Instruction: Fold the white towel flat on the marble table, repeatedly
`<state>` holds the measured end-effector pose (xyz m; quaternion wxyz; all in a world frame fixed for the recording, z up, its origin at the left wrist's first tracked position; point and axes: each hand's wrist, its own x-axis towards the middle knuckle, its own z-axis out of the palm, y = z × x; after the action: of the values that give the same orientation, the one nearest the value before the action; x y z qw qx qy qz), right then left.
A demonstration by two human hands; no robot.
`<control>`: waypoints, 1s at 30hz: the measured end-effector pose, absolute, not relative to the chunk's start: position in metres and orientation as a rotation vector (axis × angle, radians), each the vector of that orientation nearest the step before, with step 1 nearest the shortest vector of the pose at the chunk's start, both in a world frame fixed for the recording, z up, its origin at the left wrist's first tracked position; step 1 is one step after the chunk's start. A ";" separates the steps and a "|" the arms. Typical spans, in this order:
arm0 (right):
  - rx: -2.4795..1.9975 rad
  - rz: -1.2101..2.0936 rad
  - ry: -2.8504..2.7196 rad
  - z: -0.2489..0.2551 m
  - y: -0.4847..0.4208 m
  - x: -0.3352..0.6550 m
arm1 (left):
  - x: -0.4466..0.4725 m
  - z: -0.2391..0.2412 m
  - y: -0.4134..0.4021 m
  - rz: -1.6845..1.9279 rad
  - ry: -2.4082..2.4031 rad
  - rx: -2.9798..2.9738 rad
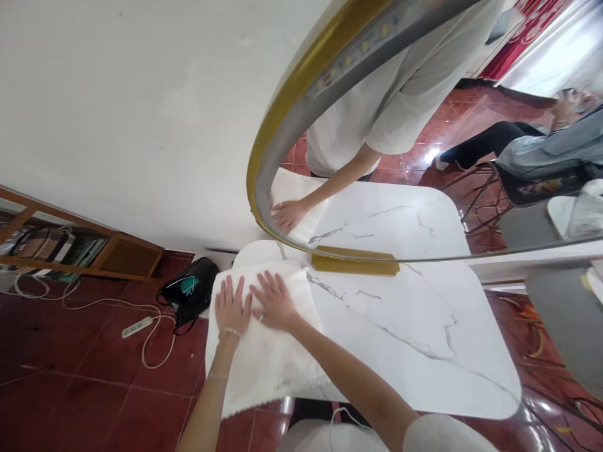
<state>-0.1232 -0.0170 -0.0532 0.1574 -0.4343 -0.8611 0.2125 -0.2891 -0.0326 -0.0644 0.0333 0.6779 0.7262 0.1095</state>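
Observation:
A white cloth (277,370) with a scalloped edge lies spread over the left end of the white marbled table (405,339), its front edge hanging past the tabletop. My left hand (233,307) rests flat on it near the left side, fingers stretched out. Beside it, my right hand (276,301) also lies flat on the cloth, fingers spread and pointing up and left. The two hands are close together at the thumbs. Neither hand grips the fabric.
A gold-rimmed round mirror (264,138) stands at the table's back on a gold base (355,260), reflecting an arm and a seated person. A black bag (191,292), a power strip (137,327) with cable and a wooden shelf (127,254) are at left. A grey surface (565,320) is at right.

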 end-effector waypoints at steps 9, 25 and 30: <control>-1.031 0.931 -2.635 -0.038 -0.138 -0.058 | -0.230 -0.074 -0.170 0.456 2.400 1.987; -1.237 0.277 -2.591 -0.068 -0.037 0.058 | -0.105 -0.069 -0.038 0.408 2.174 2.049; -1.328 0.219 -2.512 -0.072 -0.132 0.061 | -0.100 -0.072 -0.118 0.375 2.085 2.195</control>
<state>0.0613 -0.1318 -0.0716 0.1455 -0.4610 -0.8721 0.0761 -0.0996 -0.1178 -0.0722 0.0454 0.7188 0.6828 0.1226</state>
